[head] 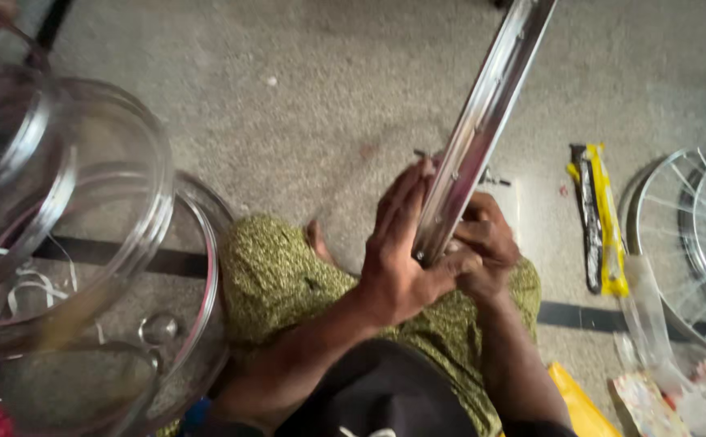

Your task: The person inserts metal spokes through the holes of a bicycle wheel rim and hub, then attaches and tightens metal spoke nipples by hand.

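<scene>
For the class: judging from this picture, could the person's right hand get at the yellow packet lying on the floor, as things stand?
Probably yes. The yellow packet lies on bare floor on the right hand's side, with nothing between them. But that hand is wrapped round the shiny metal rim, so it would have to let go first.

Two hands (401,259) (486,251), one metal rim (482,121), one spoked wheel (693,235), one yellow packet (600,218), two clear jars (86,178) (183,340).

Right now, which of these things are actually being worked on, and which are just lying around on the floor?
In hand:
- shiny metal rim, held between both hands
- left hand, flat against the rim
- right hand, gripping its lower end

Lying about:
- yellow packet
- spoked wheel
- clear plastic jars
- orange bag
</scene>
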